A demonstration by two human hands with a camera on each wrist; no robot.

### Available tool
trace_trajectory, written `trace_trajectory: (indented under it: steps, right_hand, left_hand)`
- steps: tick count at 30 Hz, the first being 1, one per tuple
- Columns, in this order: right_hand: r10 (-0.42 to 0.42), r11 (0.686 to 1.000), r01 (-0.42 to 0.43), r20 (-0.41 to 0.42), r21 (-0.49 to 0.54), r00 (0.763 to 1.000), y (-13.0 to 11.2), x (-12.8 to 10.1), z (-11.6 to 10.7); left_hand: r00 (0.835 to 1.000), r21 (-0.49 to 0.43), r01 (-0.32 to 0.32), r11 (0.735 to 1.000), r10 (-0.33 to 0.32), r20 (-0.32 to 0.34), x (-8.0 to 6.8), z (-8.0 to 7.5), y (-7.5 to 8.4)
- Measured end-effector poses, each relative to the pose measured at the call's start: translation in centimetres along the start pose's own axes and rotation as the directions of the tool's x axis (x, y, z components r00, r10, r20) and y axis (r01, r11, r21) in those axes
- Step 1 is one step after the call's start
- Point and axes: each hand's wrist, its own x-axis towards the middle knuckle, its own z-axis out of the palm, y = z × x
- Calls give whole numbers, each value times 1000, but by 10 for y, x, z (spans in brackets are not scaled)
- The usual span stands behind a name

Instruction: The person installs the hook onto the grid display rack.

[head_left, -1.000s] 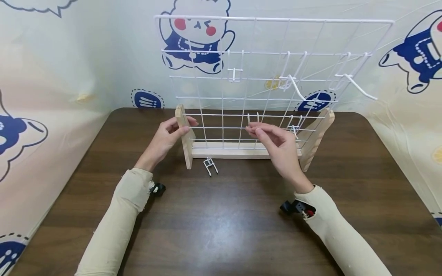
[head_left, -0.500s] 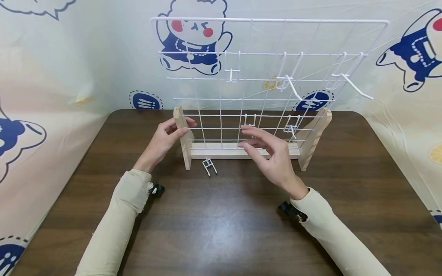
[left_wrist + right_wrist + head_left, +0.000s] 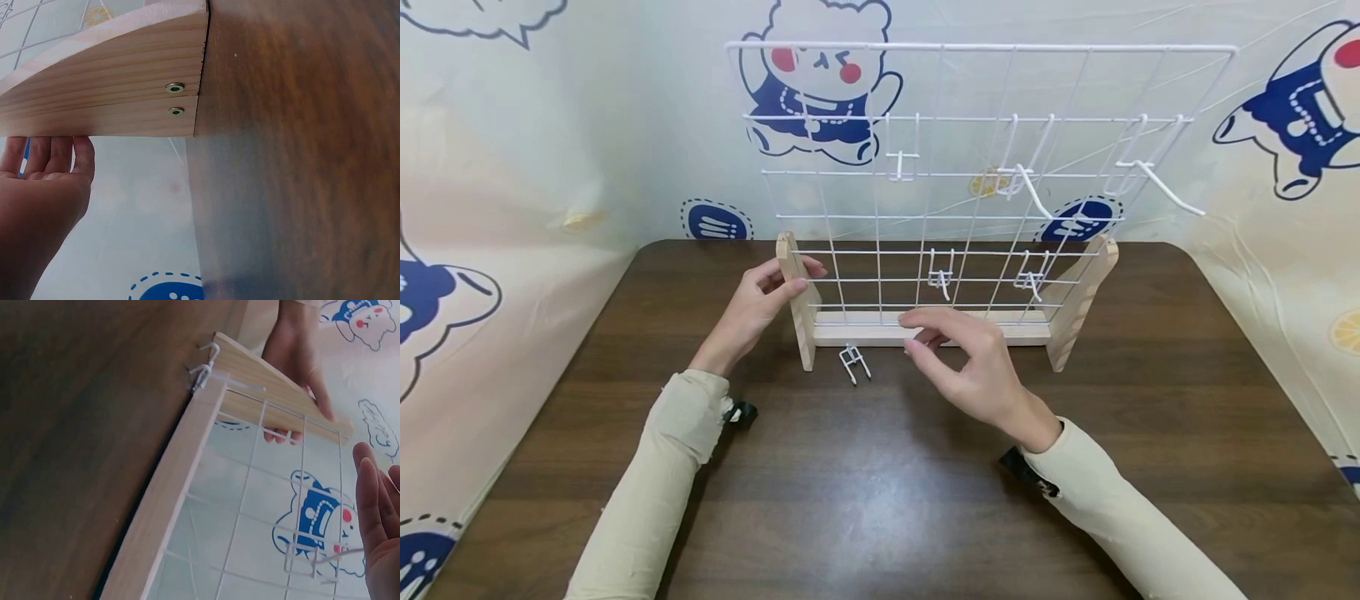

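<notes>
A white wire grid rack (image 3: pixel 880 252) on a wooden base stands on the table. My left hand (image 3: pixel 751 307) grips its left wooden side panel (image 3: pixel 801 325); in the left wrist view the fingers (image 3: pixel 61 153) reach behind the panel's edge. My right hand (image 3: pixel 973 367) hovers before the base, holding nothing, its fingers loosely bent and thumb apart. Just above it, a short white hook (image 3: pixel 941 279) hangs on a lower wire, with another short hook (image 3: pixel 1032 277) to its right. A loose double-pronged white hook (image 3: pixel 854 363) lies on the table near the left panel.
Higher on the grid hang a small hook (image 3: pixel 900 164) and two long-armed hooks, one in the middle (image 3: pixel 1028 185) and one at the right (image 3: pixel 1157 177), sticking out forward. The brown table (image 3: pixel 850 500) meets a patterned cloth backdrop (image 3: pixel 647 125).
My right hand has let go of the short hook, which now hangs on the lower wires, and has moved down and left. My left hand keeps its grip on the side panel.
</notes>
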Motion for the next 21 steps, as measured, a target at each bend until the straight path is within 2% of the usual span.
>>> trace_trajectory:
  steps: [6,11,21]
  right_hand:
    - [-12,1000,12,30,0,999,1,-3,7]
    - [10,1000,-10,60,-6,998,2,-6,12]
    - [106,994,-103,167,-28,980,2,-9,17]
  left_hand:
    - [1000,-2,-2,1000,2,2,0,0,0]
    - [1000,2,-6,1000,6,1,1,0,-1]
    - [1000,-9,-7,1000,7,2,0,0,0]
